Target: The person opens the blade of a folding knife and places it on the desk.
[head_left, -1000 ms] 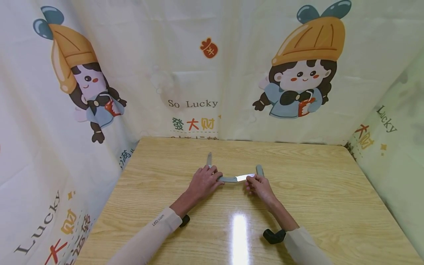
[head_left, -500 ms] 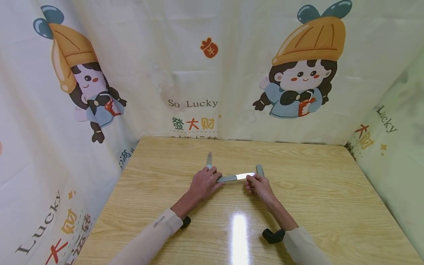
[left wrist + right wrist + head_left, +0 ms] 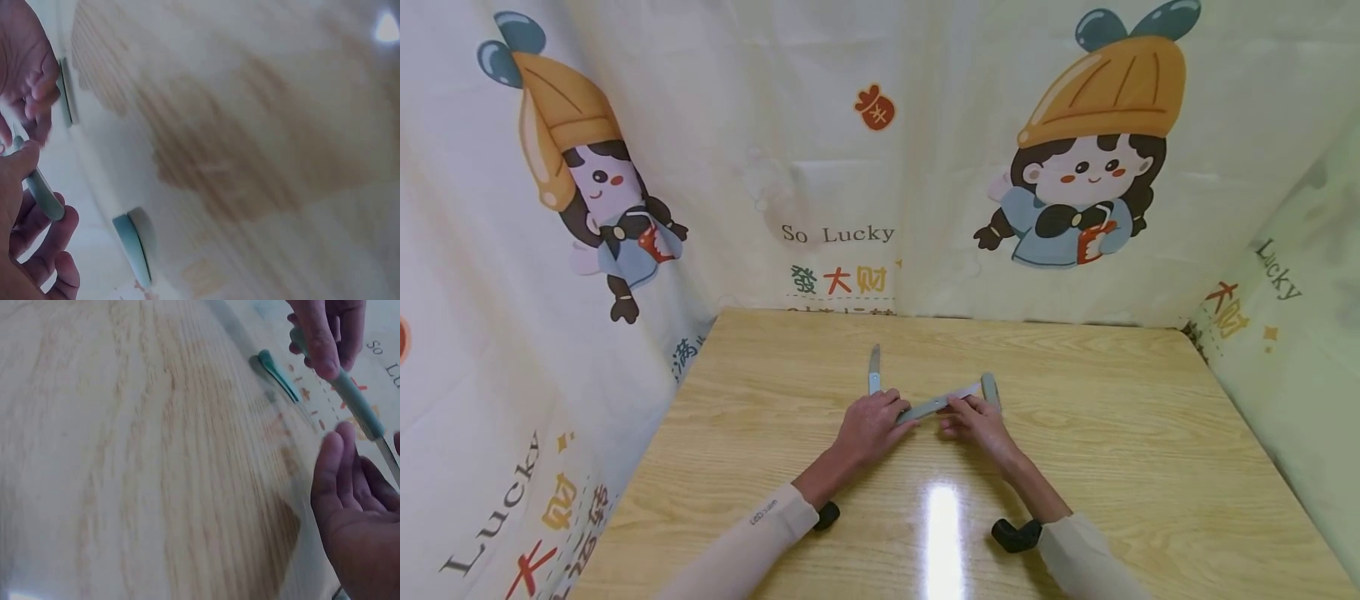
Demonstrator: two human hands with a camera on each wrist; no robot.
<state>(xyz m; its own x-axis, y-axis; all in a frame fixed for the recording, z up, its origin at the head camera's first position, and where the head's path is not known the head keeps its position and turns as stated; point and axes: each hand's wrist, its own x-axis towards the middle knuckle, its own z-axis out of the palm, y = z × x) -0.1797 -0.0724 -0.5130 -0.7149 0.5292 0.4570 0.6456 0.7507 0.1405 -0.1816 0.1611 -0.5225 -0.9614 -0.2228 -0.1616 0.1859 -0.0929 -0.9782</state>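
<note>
My left hand (image 3: 871,425) grips the grey-green handle of a folding knife (image 3: 922,409), its blade pointing right and slightly away. At the pivot end, fingertips of my right hand (image 3: 981,427) pinch the base of the blade, with the other fingers loosely bent beneath. The right wrist view shows the held folding knife (image 3: 359,406) raised above the wood, the left thumb laid along its handle. Behind the left hand lies a second folding knife (image 3: 874,379), blade out and pointing away. Just beyond the right hand lies a third grey-green knife (image 3: 990,390), only its handle showing.
The wooden table (image 3: 1120,450) carries a bright light reflection near its front. A printed cloth (image 3: 940,167) with cartoon figures hangs behind and at both sides. Black wrist cameras (image 3: 1017,535) sit under both sleeves.
The held knife has tilted, its blade end swinging away and its handle end coming nearer. The right fingers have slid from near the blade's tip back to the pivot. Both lying knives stay put.
</note>
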